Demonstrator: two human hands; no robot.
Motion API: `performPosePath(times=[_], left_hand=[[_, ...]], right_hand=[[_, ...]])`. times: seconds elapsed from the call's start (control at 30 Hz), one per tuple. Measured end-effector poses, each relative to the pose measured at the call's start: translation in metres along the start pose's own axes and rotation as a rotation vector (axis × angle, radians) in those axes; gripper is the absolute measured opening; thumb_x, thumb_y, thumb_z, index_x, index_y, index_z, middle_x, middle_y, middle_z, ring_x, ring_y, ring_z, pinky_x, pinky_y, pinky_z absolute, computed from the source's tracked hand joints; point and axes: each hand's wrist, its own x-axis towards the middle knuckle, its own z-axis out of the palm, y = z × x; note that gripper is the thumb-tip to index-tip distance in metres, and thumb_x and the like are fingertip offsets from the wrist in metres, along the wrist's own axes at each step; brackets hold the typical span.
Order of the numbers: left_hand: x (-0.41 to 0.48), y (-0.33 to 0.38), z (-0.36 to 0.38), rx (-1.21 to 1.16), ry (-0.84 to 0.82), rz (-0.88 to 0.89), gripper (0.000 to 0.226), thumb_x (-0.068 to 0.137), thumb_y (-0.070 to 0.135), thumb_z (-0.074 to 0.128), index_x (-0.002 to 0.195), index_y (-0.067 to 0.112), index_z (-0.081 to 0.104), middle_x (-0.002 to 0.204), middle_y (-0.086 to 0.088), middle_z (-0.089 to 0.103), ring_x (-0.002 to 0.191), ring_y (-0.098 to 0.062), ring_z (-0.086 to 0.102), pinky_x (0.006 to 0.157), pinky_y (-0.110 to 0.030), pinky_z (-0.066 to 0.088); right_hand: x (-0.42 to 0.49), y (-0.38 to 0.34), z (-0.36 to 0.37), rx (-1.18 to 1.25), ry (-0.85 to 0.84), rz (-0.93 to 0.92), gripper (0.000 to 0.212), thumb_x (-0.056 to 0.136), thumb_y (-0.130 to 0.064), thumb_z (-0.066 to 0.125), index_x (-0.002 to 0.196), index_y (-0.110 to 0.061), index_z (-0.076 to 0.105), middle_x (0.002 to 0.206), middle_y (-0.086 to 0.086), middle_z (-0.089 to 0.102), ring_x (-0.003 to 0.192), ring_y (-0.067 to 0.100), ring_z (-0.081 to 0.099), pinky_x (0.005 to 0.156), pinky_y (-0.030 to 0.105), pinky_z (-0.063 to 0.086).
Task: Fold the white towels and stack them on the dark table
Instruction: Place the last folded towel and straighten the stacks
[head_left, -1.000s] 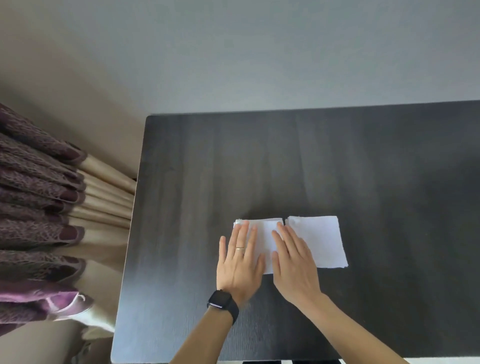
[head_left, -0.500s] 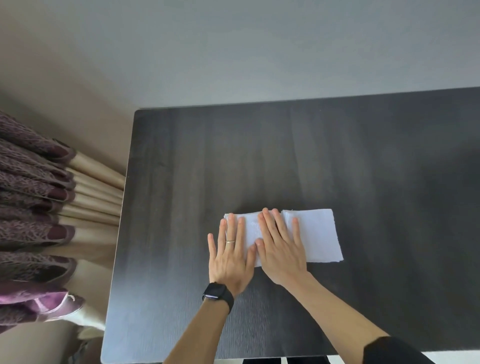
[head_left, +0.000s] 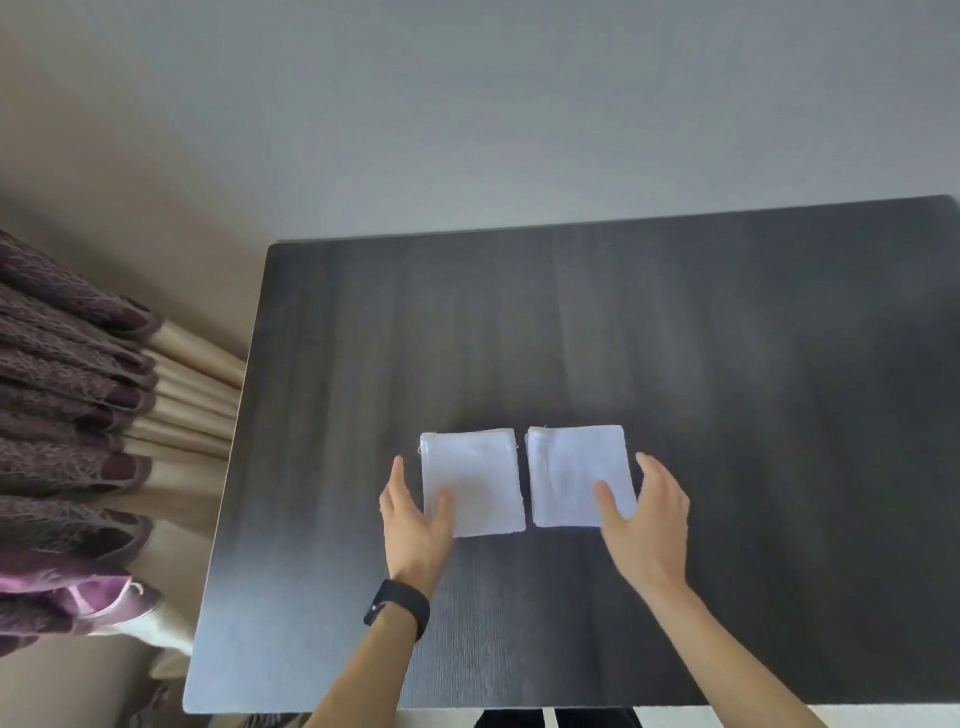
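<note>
Parting since half a second ago, the two hands no longer lie flat side by side across the middle of the cloth. Each now sits at an outer side. The towels, which then met edge to edge, now show a narrow strip of dark top between them.

The left hand (head_left: 415, 525) is spread, its fingers fairly straight along the 9 o'clock edge of the left towel (head_left: 475, 478). Its thumb lies over that towel's corner at about 7 o'clock. Whether the fingers touch the edge I cannot tell. A black watch (head_left: 397, 608) bands the left wrist.

The right hand (head_left: 647, 525) is also loosely spread. Its fingers curve beside the 3 o'clock edge of the right towel (head_left: 571, 467) and its thumb lies over the corner at about 5 o'clock. Neither hand pinches or lifts anything.

Both towels are folded into thick white rectangles and lie flat. The left one sits at 9 o'clock of the right, just beside it and not touching. They rest on the dark table (head_left: 727, 364), a little toward 6 o'clock of its middle.

The table top is dark wood grain with a sheen across it. At 9 o'clock of the table hangs a pleated curtain (head_left: 67, 415) in purple and cream. A plain pale wall (head_left: 467, 104) stands beyond the 12 o'clock edge.
</note>
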Motion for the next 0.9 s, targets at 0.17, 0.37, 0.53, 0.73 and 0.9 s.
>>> performPosePath(times=[0.17, 0.37, 0.53, 0.73, 0.9], left_hand=[[-0.005, -0.010, 0.005, -0.027, -0.068, -0.160, 0.042, 0.081, 0.061, 0.052, 0.116, 0.042, 0.060, 0.120, 0.004, 0.064, 0.110, -0.019, 0.061, 0.092, -0.039, 0.053], [-0.012, 0.005, 0.009, -0.054, -0.047, -0.143, 0.012, 0.095, 0.037, 0.055, 0.089, 0.031, 0.063, 0.091, 0.008, 0.067, 0.086, -0.013, 0.062, 0.066, -0.024, 0.045], [-0.014, 0.006, 0.014, -0.020, -0.058, -0.141, 0.024, 0.095, 0.040, 0.055, 0.117, 0.031, 0.059, 0.111, 0.008, 0.065, 0.106, -0.019, 0.063, 0.072, -0.019, 0.046], [-0.044, -0.001, 0.007, 0.103, -0.020, 0.166, 0.075, 0.095, 0.041, 0.060, 0.153, 0.046, 0.012, 0.151, 0.007, 0.029, 0.126, -0.006, 0.039, 0.090, -0.028, 0.042], [-0.054, -0.018, 0.015, 0.284, -0.132, 0.206, 0.086, 0.084, 0.009, 0.060, 0.138, 0.064, 0.022, 0.153, 0.007, 0.026, 0.122, -0.015, 0.048, 0.076, -0.022, 0.053]], right_hand=[[0.011, 0.028, -0.002, 0.007, -0.275, 0.177, 0.071, 0.080, -0.073, 0.046, 0.130, -0.023, 0.055, 0.135, 0.003, 0.057, 0.115, 0.023, 0.058, 0.094, 0.044, 0.054], [0.015, 0.021, 0.010, 0.025, -0.309, 0.106, 0.028, 0.095, -0.031, 0.055, 0.114, -0.011, 0.059, 0.129, 0.006, 0.051, 0.098, 0.017, 0.049, 0.074, 0.029, 0.041], [0.015, 0.018, 0.019, 0.072, -0.308, 0.069, 0.030, 0.095, -0.031, 0.055, 0.118, -0.012, 0.058, 0.131, 0.005, 0.049, 0.105, 0.018, 0.051, 0.079, 0.032, 0.043], [0.002, 0.038, 0.002, 0.102, -0.278, -0.106, 0.078, 0.092, -0.032, 0.064, 0.155, -0.031, 0.018, 0.152, -0.001, 0.034, 0.136, 0.018, 0.039, 0.108, 0.043, 0.044], [-0.007, 0.064, 0.003, -0.235, -0.319, -0.399, 0.085, 0.089, -0.026, 0.068, 0.155, -0.038, 0.017, 0.155, -0.003, 0.036, 0.137, 0.021, 0.040, 0.107, 0.037, 0.045]])
